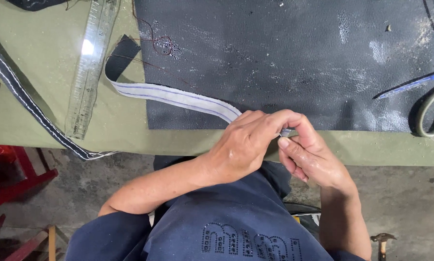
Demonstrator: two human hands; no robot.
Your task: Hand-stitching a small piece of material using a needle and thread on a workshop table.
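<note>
Bench (43, 58) under green cloth carries a black leather sheet (284, 58) reaching its near edge. Left hand (248, 145) and right hand (313, 157), wrists bent inward, fingertips together, pinch a white strap (178, 96) at that edge, clear ruler (91, 63) lying farther left.

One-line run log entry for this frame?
left hand: pinching strap end | right hand: pinching same end | white strap: flat across green table, black leather sheet | clear ruler: left
</note>
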